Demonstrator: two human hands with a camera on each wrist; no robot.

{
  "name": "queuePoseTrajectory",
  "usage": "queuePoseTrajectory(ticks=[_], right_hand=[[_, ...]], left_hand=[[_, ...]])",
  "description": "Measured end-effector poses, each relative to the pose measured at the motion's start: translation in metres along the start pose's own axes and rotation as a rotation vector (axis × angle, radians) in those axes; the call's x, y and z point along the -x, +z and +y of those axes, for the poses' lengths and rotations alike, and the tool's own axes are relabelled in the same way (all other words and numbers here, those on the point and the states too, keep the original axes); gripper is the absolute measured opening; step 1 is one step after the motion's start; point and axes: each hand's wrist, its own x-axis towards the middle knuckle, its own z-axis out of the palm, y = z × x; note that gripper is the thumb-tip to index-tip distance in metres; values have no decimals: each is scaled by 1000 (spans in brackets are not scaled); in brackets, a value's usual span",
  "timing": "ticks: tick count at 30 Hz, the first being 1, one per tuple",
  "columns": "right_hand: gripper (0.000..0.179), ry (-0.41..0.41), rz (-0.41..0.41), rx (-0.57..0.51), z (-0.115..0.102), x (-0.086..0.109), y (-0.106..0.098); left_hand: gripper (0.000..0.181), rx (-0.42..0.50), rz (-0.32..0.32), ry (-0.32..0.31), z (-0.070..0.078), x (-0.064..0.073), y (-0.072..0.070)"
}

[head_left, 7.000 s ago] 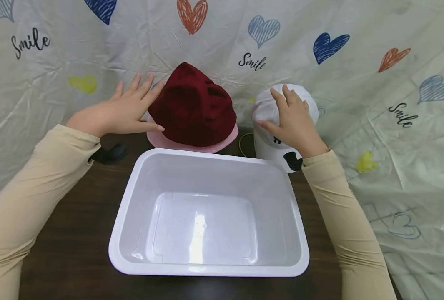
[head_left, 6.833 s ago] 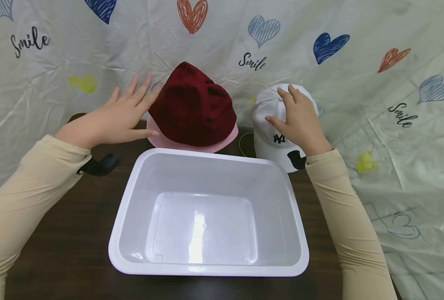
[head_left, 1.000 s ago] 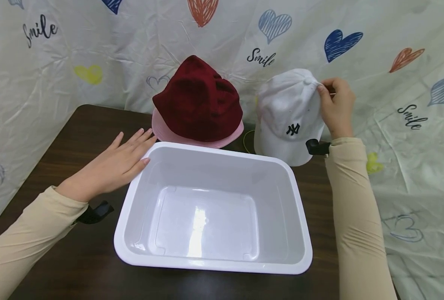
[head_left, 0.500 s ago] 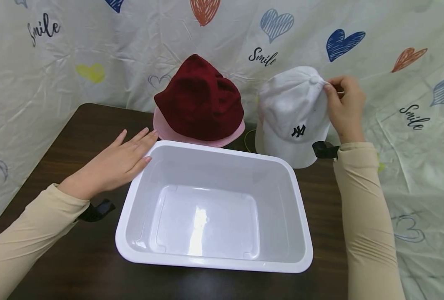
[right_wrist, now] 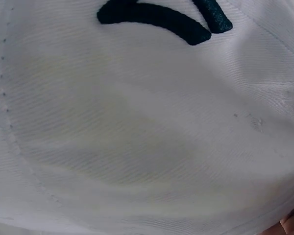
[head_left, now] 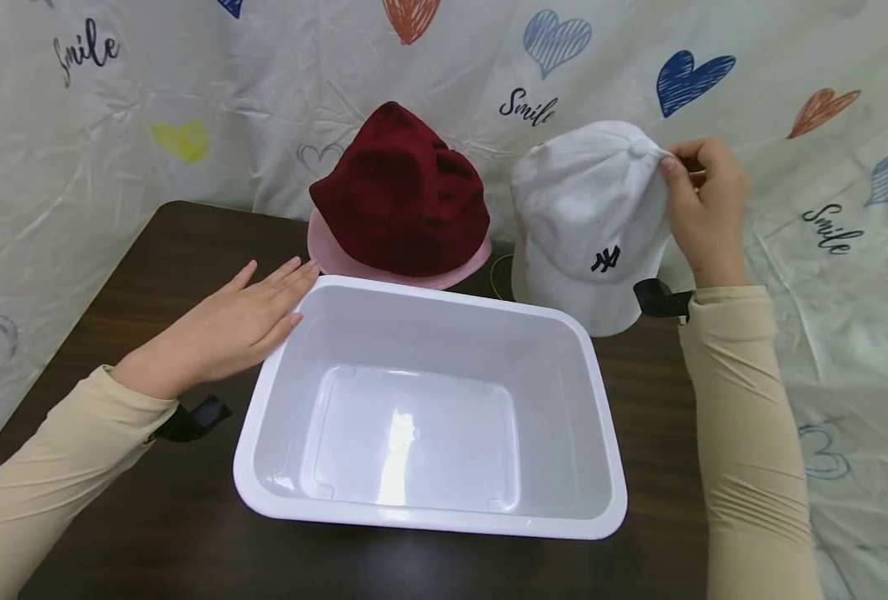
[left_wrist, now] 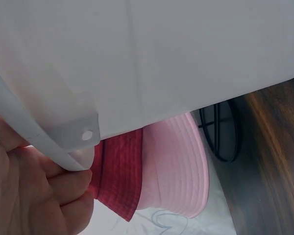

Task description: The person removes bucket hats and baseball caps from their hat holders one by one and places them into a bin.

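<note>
My right hand [head_left: 709, 208] pinches the white baseball cap [head_left: 589, 208] by the side of its crown, near the top button. A dark NY emblem marks the cap's front, and its brim points down behind the white plastic tub [head_left: 428, 525]. The cap fills the right wrist view, with a bit of my fingers at the corner. Fingers extended, my left hand [head_left: 222, 329] rests on the tub's far left rim. Close beyond it a dark red bucket hat [head_left: 406, 200] sits on a pink hat [head_left: 391, 275], whose brim shows below.
The tub stands on a dark wooden table [head_left: 143, 283]. Behind hangs a pale cloth [head_left: 263, 100] printed with hearts and "Smile". A thin cord loop [head_left: 498, 271] shows between the hats. In the left wrist view, a black looped item [left_wrist: 220, 129] lies beside the pink brim.
Earlier my left hand was beside the red hat and my right over the cap. Now the left touches the tub's rim; the right has gripped the cap and drawn it slightly up and right.
</note>
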Motion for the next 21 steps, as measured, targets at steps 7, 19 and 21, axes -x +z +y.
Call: queuePoseTrajectory(ticks=[7,19,21], right_hand=[[8,-5,8,-6,-5,1,-8],[18,-89,63,-135,-33,2,-30],[17,-114,70,-116,-39,1,-34]], left_hand=[[56,2,11,-6,1,0,5],[52,-77,38,-51,3,-9,5],[52,-83,42,-63,4,-11,4]])
